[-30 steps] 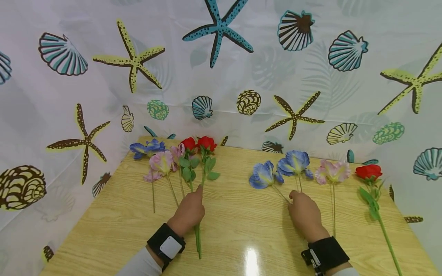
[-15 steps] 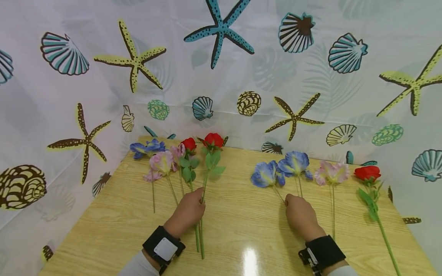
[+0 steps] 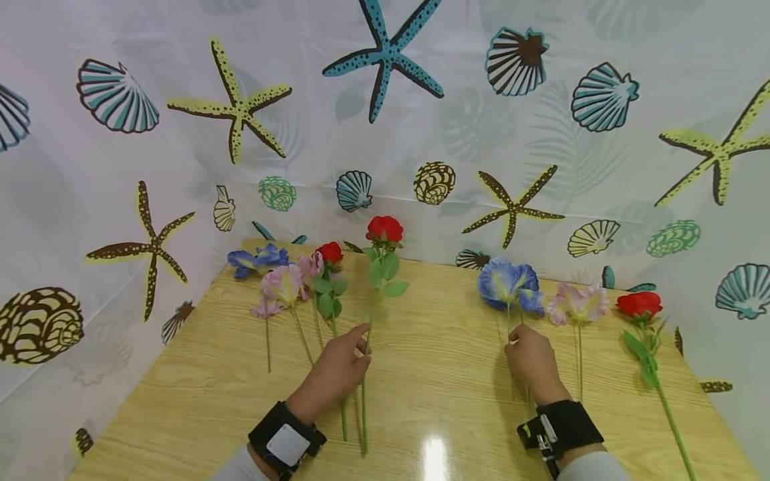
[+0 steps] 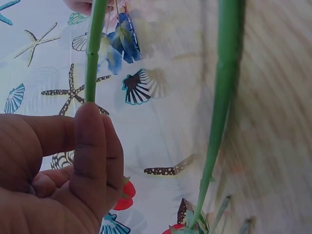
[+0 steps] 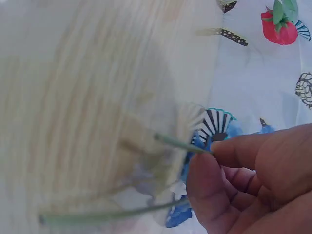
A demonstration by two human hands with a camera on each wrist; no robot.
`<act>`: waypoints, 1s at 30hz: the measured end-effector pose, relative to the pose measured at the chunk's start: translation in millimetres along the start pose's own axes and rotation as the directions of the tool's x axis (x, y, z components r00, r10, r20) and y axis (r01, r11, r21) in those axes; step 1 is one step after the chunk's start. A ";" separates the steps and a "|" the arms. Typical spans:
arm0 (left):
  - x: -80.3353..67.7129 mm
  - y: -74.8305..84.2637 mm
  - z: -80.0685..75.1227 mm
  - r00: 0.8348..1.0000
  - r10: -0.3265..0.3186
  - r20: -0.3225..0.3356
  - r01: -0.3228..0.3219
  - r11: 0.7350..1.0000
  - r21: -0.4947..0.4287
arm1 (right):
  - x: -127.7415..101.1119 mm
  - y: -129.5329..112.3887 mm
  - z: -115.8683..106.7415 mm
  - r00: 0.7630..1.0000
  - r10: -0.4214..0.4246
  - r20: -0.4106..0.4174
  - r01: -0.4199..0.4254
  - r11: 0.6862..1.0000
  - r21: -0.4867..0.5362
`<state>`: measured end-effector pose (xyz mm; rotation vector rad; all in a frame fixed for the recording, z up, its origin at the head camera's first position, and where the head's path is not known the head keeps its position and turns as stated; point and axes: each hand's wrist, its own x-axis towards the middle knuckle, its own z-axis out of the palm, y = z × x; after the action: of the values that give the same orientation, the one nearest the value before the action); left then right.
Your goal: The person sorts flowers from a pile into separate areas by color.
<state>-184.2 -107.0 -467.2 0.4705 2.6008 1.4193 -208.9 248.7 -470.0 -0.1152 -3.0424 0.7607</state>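
In the head view my left hand [image 3: 337, 364] pinches the green stem [image 4: 92, 58] of a red rose [image 3: 385, 228] between thumb and fingers. The bloom stands high, against the back cloth. A second red rose [image 3: 329, 254] lies just left of it, its stem [image 4: 222, 87] running past the hand in the left wrist view. My right hand [image 3: 534, 361] pinches the thin stem [image 5: 180, 144] of a blue iris-like flower [image 3: 498, 284] between thumb and forefinger. That bloom overlaps another blue flower [image 3: 531, 294] behind it.
Pink flowers [image 3: 283, 284] and blue flowers [image 3: 259, 259] lie at the left of the wooden table [image 3: 433, 374]. A pink flower [image 3: 579, 304] and a red rose [image 3: 640, 304] lie on the right. A shell-printed cloth [image 3: 409, 133] hangs behind.
The left hand has moved the red rose rightward and upward, away from its neighbour. The right hand has shifted the blue flower rightward, over the other blue bloom.
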 end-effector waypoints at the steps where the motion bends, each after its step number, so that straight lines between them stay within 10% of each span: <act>1: -0.7 1.5 1.4 1.000 0.010 0.004 -0.010 1.000 0.008 | 0.6 0.8 2.0 1.000 -0.001 0.008 0.001 1.000 0.004; 16: -4.0 10.5 12.7 0.999 0.009 0.041 -0.009 1.000 0.002 | -5.2 -11.2 -0.6 0.999 -0.017 0.030 0.017 1.000 -0.009; 30: -4.3 26.0 24.1 1.000 0.001 -0.020 -0.004 0.985 -0.172 | -28.6 -65.1 -2.9 0.998 -0.053 0.035 0.043 0.968 0.248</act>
<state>-168.3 -76.1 -458.6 0.4389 2.4642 1.6388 -184.9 190.8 -436.4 -0.0250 -2.9433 1.1424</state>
